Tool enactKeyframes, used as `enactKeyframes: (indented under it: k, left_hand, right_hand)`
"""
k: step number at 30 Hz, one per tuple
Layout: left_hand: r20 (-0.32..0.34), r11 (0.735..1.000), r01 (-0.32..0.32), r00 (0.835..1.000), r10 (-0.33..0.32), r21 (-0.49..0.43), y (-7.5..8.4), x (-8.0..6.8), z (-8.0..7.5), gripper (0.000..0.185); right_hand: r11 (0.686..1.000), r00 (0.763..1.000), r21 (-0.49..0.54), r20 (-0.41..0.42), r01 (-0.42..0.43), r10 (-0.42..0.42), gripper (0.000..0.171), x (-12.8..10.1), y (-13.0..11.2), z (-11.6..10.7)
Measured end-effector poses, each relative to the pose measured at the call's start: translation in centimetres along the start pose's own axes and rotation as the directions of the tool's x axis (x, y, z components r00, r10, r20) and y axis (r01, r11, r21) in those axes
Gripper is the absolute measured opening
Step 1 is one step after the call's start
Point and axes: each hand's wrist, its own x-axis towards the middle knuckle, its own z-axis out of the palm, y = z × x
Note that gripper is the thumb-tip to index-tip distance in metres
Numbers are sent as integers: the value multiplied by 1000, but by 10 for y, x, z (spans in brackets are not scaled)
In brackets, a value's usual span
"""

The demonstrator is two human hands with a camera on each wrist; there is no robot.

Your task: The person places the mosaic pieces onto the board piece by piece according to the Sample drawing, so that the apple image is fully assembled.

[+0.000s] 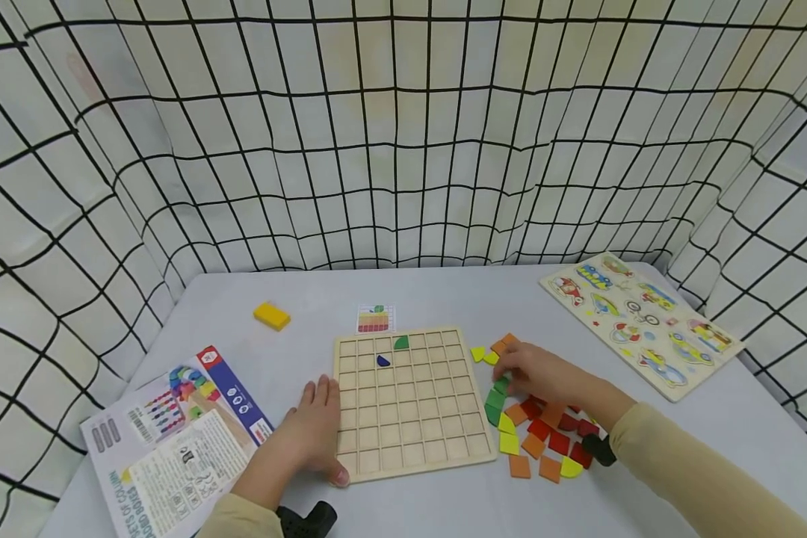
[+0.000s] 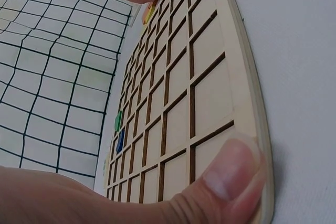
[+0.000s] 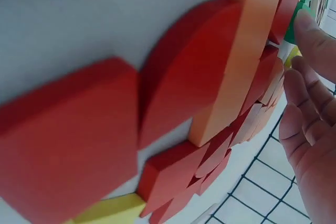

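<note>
Nearest the camera, a beige sleeve (image 1: 243, 518) enters from the bottom edge. Leftmost on the desk (image 1: 309, 295) lies printed packaging (image 1: 175, 448), with a yellow block (image 1: 272, 317) farther off. Next, the left hand (image 1: 314, 430) lies with fingers extended along the grid board's left side, thumb on its near corner; it clamps nothing. Light, even pressure there should keep the board from sliding without tilting it. Mid-desk, the grid board (image 1: 410, 433) holds a dark blue tile (image 1: 383, 361) and, in its top row, a green tile (image 1: 401, 342). Just beyond sits a small picture card (image 1: 375, 319), worth a glance for orientation. Off the board's right edge, the right hand (image 1: 545, 373) has bent fingers at the loose green tiles (image 1: 495, 404), thumb touching one; whether that grip has closed, I cannot tell. Best to take one by opposite edges and lift straight up, sparing the yellow tiles (image 1: 508, 443) and red tiles (image 1: 560, 443) crowded close by. Farther right lies a picture puzzle (image 1: 706, 370).
</note>
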Motion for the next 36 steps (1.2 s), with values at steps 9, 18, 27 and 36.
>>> enactKeyframes:
  k: [9, 18, 27, 36]
  left_hand:
    - [6, 1000, -2, 1000, 2, 24, -3, 2, 1, 138]
    - [44, 999, -27, 999, 26, 26, -6, 0, -2, 136]
    - [45, 999, -33, 998, 33, 16, -11, -2, -2, 136]
    - [44, 1000, -16, 999, 15, 27, -7, -2, -2, 137]
  right_hand:
    - [993, 1000, 116, -19, -9, 12, 15, -3, 0, -4]
    - [969, 978, 240, -208, 58, -7, 9, 26, -16, -4]
    - [938, 977, 346, -207, 25, 50, 6, 74, -45, 3]
    - [962, 985, 270, -156, -25, 70, 4, 114, -64, 3]
